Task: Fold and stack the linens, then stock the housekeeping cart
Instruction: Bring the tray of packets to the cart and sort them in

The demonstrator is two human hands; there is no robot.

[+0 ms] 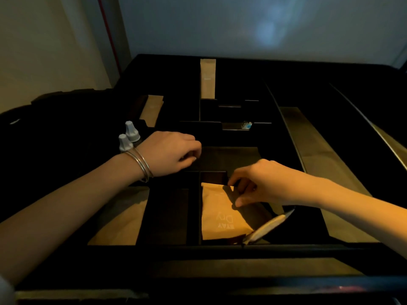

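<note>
A black divided tray (193, 208) on the cart top fills the middle of the head view. In its near middle compartment lies a brown paper packet (218, 214) printed "STAY DRY". My right hand (259, 183) pinches that packet's far right corner between thumb and fingers. My left hand (171, 153), with bangles on the wrist, hovers over the dark compartment just beyond, fingers curled down; what they touch is hidden in shadow. A second packet (266, 227) stands on edge at the right of the same compartment.
Two white-capped bottles (128, 137) stand left of my left wrist. Tall brown packets sit at the back (207, 78) and back left (152, 111). A small blue-and-white item (246, 125) lies in a far slot. Brown paper lines the left (119, 219) and right compartments.
</note>
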